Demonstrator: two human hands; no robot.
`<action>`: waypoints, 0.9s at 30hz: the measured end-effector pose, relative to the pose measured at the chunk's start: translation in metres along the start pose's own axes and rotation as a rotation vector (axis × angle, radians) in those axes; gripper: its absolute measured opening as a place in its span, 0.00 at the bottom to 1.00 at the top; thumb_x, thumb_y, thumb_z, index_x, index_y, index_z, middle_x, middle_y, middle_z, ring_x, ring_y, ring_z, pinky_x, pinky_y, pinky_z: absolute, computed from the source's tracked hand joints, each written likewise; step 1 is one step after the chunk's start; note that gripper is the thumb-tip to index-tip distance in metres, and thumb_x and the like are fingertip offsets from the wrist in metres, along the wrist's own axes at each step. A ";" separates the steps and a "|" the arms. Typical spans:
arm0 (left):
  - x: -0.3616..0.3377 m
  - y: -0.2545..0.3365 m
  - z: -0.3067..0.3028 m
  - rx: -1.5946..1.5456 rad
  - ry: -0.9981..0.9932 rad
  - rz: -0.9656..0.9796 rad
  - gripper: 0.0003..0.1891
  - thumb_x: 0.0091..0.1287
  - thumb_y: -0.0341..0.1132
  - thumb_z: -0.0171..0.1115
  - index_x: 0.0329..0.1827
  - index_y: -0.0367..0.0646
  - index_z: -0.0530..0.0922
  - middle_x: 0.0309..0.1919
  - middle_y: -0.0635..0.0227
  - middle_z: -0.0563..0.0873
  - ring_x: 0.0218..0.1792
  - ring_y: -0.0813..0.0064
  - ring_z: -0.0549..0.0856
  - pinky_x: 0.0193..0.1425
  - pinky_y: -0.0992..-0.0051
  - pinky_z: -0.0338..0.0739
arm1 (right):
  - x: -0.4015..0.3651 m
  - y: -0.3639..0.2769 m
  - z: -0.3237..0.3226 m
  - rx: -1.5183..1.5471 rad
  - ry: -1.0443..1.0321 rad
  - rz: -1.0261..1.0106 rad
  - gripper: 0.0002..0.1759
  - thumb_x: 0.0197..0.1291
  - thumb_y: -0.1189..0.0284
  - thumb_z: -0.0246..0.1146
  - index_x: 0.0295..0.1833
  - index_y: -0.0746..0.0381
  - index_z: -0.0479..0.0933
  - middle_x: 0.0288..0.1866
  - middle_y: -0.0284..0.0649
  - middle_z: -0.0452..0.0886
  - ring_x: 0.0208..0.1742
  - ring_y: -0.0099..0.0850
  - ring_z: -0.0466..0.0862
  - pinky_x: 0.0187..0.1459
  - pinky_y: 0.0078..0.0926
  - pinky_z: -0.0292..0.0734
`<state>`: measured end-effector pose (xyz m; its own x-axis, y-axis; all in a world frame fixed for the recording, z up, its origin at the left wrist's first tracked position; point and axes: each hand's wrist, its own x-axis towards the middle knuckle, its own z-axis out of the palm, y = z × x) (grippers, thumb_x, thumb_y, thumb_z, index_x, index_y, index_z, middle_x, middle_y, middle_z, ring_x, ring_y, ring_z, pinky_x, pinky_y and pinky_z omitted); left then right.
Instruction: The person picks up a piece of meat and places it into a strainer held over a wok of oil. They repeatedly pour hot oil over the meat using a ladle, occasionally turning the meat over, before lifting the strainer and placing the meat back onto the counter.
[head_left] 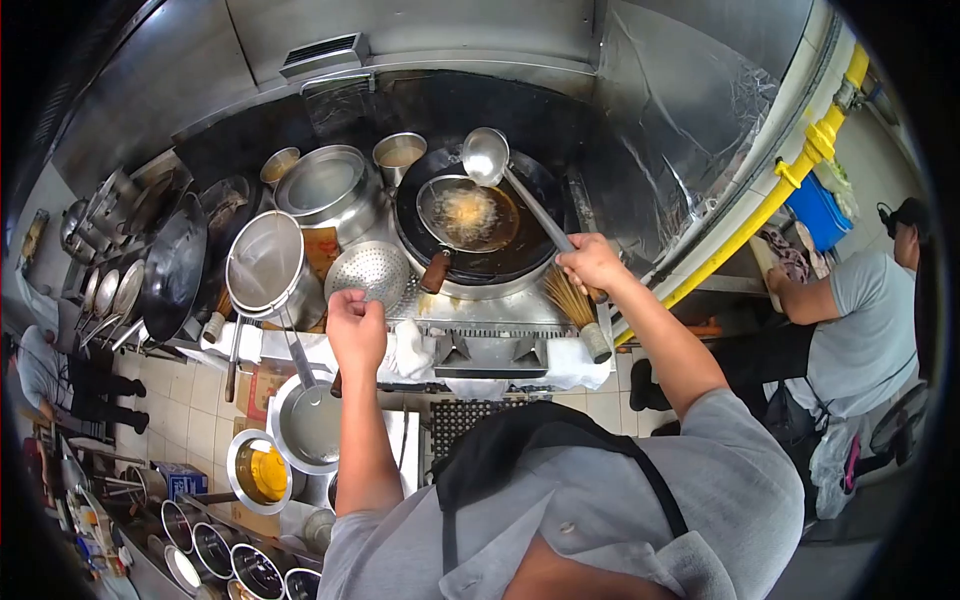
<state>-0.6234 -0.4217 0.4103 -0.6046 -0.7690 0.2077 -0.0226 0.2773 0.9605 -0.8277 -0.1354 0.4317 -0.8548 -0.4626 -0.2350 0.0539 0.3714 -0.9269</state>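
My right hand is closed around the handle of a metal ladle. The ladle's bowl is over the back of a black wok. Golden food bubbles in the oil, within a round rim with a wooden handle. My left hand is closed at the near edge of a perforated skimmer; I cannot tell what its fingers hold. A dark handle end shows beside that wrist. To its left, a mesh strainer rests on a metal pot.
A bamboo brush stands by my right hand. White cloths lie along the stove's front edge. Lidded and open pots line the left. Below are a pot and a bowl with yellow contents. A person works at the right.
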 end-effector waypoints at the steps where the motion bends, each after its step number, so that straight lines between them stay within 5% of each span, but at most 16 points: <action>1: -0.003 -0.001 -0.003 0.006 0.011 0.001 0.12 0.51 0.28 0.57 0.38 0.32 0.70 0.20 0.63 0.78 0.17 0.77 0.77 0.23 0.75 0.71 | 0.005 0.005 0.001 -0.015 -0.001 -0.005 0.03 0.49 0.79 0.58 0.28 0.67 0.70 0.15 0.35 0.70 0.12 0.22 0.69 0.13 0.21 0.62; 6: 0.006 -0.018 0.012 0.152 -0.136 -0.148 0.19 0.54 0.37 0.62 0.40 0.30 0.71 0.25 0.62 0.79 0.23 0.75 0.78 0.21 0.79 0.72 | 0.022 0.025 0.000 0.021 0.005 -0.007 0.05 0.47 0.80 0.59 0.26 0.67 0.69 0.15 0.36 0.70 0.11 0.23 0.70 0.11 0.24 0.63; 8: 0.041 -0.079 0.039 0.365 -0.189 -0.032 0.27 0.52 0.45 0.64 0.45 0.28 0.71 0.28 0.58 0.80 0.27 0.70 0.80 0.25 0.76 0.74 | 0.023 0.029 -0.002 -0.008 0.007 -0.028 0.06 0.47 0.80 0.59 0.25 0.67 0.68 0.14 0.37 0.70 0.11 0.24 0.70 0.10 0.25 0.63; 10: 0.054 -0.063 0.064 0.302 -0.330 -0.376 0.32 0.50 0.49 0.65 0.51 0.31 0.71 0.30 0.56 0.80 0.28 0.67 0.80 0.30 0.74 0.76 | 0.014 0.034 -0.007 0.106 0.004 0.055 0.07 0.46 0.80 0.59 0.24 0.67 0.67 0.15 0.38 0.70 0.11 0.25 0.70 0.09 0.26 0.64; 11: 0.059 -0.059 0.077 0.306 -0.332 -0.369 0.32 0.50 0.49 0.65 0.51 0.31 0.71 0.30 0.56 0.80 0.28 0.67 0.80 0.30 0.74 0.76 | 0.011 0.038 -0.011 0.057 0.019 0.029 0.07 0.46 0.80 0.60 0.24 0.67 0.67 0.15 0.38 0.70 0.11 0.26 0.71 0.09 0.26 0.64; 14: 0.077 -0.083 0.114 0.155 -0.551 -0.603 0.27 0.58 0.48 0.59 0.52 0.35 0.70 0.38 0.52 0.81 0.35 0.60 0.81 0.35 0.69 0.77 | 0.000 0.044 -0.023 0.071 0.055 0.044 0.07 0.47 0.80 0.59 0.23 0.67 0.68 0.15 0.38 0.71 0.11 0.25 0.71 0.10 0.26 0.64; 16: 0.082 -0.093 0.135 -0.461 -0.643 -0.944 0.15 0.64 0.41 0.52 0.46 0.38 0.71 0.32 0.58 0.81 0.27 0.65 0.80 0.28 0.74 0.77 | -0.004 0.047 -0.033 0.055 0.090 0.073 0.05 0.45 0.79 0.59 0.24 0.68 0.69 0.15 0.39 0.72 0.13 0.26 0.73 0.12 0.27 0.67; 17: 0.087 -0.094 0.141 -0.412 -0.715 -1.045 0.07 0.67 0.34 0.45 0.38 0.40 0.70 0.24 0.65 0.78 0.20 0.76 0.76 0.20 0.82 0.71 | -0.002 0.051 -0.037 -0.010 0.136 0.046 0.06 0.45 0.78 0.60 0.24 0.69 0.70 0.16 0.41 0.73 0.13 0.27 0.74 0.14 0.28 0.68; 20: 0.098 -0.103 0.150 -0.429 -0.692 -1.033 0.07 0.68 0.34 0.44 0.36 0.41 0.68 0.21 0.68 0.77 0.18 0.82 0.73 0.17 0.86 0.66 | 0.002 0.060 -0.055 -0.236 0.206 0.007 0.11 0.42 0.74 0.59 0.30 0.73 0.74 0.21 0.50 0.77 0.19 0.36 0.79 0.23 0.32 0.74; 23: 0.079 -0.084 0.138 -0.389 -0.633 -0.912 0.07 0.67 0.33 0.44 0.35 0.40 0.68 0.20 0.69 0.76 0.15 0.83 0.71 0.15 0.85 0.62 | 0.006 0.077 -0.059 -0.471 0.250 -0.008 0.19 0.41 0.69 0.57 0.36 0.75 0.75 0.32 0.58 0.78 0.37 0.47 0.81 0.42 0.34 0.75; 26: 0.068 -0.074 0.125 -0.255 -0.593 -0.726 0.08 0.66 0.32 0.44 0.33 0.38 0.69 0.19 0.69 0.75 0.14 0.82 0.70 0.14 0.83 0.61 | 0.016 0.090 -0.047 -0.473 0.286 -0.016 0.19 0.40 0.69 0.57 0.34 0.75 0.76 0.34 0.59 0.78 0.40 0.48 0.80 0.45 0.33 0.74; 27: 0.064 -0.071 0.122 -0.150 -0.584 -0.626 0.08 0.66 0.31 0.44 0.32 0.36 0.69 0.18 0.68 0.75 0.14 0.81 0.70 0.13 0.82 0.60 | 0.020 0.094 -0.039 -0.491 0.298 -0.054 0.16 0.43 0.70 0.56 0.31 0.75 0.75 0.31 0.58 0.79 0.32 0.46 0.82 0.36 0.35 0.76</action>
<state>-0.7575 -0.4209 0.3328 -0.8289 -0.3248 -0.4555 -0.4071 -0.2083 0.8893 -0.8602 -0.0780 0.3510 -0.9619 -0.2713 -0.0329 -0.1791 0.7167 -0.6740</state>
